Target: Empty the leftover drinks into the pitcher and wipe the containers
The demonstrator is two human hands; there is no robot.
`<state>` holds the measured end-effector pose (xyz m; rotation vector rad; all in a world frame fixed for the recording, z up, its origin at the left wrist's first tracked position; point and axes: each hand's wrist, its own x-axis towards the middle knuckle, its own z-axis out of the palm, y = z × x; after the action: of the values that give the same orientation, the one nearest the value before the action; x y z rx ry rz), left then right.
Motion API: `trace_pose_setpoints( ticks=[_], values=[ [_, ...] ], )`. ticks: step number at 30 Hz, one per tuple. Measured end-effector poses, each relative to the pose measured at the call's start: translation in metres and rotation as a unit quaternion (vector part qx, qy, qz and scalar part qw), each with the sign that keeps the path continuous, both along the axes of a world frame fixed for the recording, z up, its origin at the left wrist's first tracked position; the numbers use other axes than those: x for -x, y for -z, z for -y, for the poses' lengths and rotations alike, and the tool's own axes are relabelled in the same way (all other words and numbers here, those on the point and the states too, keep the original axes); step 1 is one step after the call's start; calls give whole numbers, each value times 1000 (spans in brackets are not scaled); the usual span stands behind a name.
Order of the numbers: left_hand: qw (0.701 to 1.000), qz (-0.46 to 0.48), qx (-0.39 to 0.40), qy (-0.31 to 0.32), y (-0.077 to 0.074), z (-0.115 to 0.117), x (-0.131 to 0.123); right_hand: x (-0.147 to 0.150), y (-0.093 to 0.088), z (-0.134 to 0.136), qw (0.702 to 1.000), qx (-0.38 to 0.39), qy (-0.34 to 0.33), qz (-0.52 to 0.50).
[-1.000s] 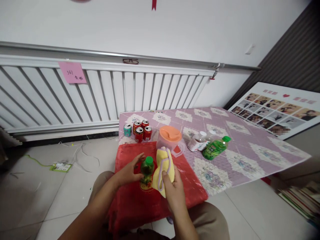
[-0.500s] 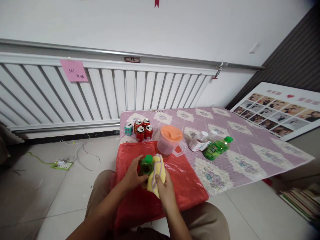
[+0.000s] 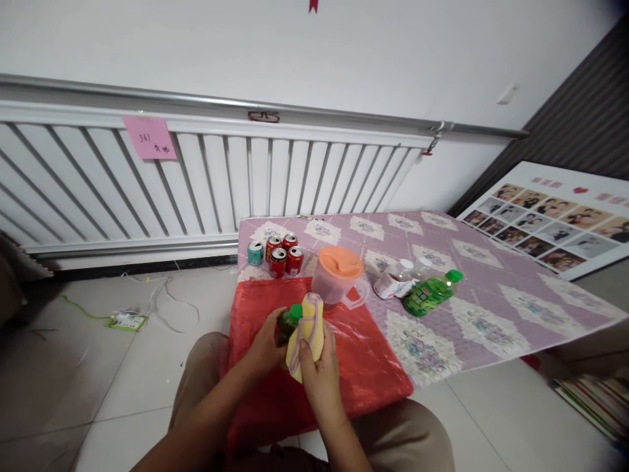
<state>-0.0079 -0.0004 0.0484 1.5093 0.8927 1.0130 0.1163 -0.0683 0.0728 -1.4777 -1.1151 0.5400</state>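
My left hand (image 3: 268,344) is wrapped round a green-capped bottle (image 3: 289,321), which stands tilted over the red plastic sheet (image 3: 361,347). In my right hand (image 3: 319,364) is a yellow cloth with purple edging (image 3: 311,328), pressed against the bottle's right side. The cloth covers much of the bottle, so its lower part is hidden. Just beyond my hands stands a clear plastic pitcher (image 3: 327,283) with an orange lid (image 3: 341,261).
Several red cans (image 3: 278,262) and a teal can (image 3: 255,254) stand at the table's back left. Right of the pitcher lie clear white-capped bottles (image 3: 393,282) and a green drink bottle (image 3: 430,295) on the floral tablecloth (image 3: 484,324). A white radiator (image 3: 285,177) runs behind.
The cloth has shifted to a more upright position along the bottle and now hides more of it. Both hands keep their hold. The whole view has moved slightly.
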Motion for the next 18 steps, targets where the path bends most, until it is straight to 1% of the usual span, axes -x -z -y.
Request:
trace_pose_setpoints(
  ticks=[2,4,5,7,9,12,14,15,16,18],
  values=[
    [999,-16,-10,-34,7,3,0,-5,12,0,999,38,-1,-37],
    [998,-37,-12,-44,9,1,3,-12,22,0,992,85,-8,-95],
    [998,-50,-13,-36,9,-1,7,-16,25,1,988,101,-9,-120],
    [997,-70,-16,-1,5,-8,16,-23,26,3,982,116,-7,-149],
    [996,-71,-13,50,0,-17,24,-26,19,5,980,113,2,-163],
    [990,-58,-4,131,-9,-25,30,-24,-2,8,980,94,16,-174],
    [984,-43,6,171,-15,-25,27,-17,-17,8,983,72,14,-167],
    [984,-34,11,177,-16,-23,25,-12,-22,8,986,59,9,-154],
    [985,-27,13,170,-17,-21,21,-8,-25,8,990,43,2,-132],
    [992,-19,15,122,-17,-14,14,0,-25,6,998,8,-9,-64]
  ],
)
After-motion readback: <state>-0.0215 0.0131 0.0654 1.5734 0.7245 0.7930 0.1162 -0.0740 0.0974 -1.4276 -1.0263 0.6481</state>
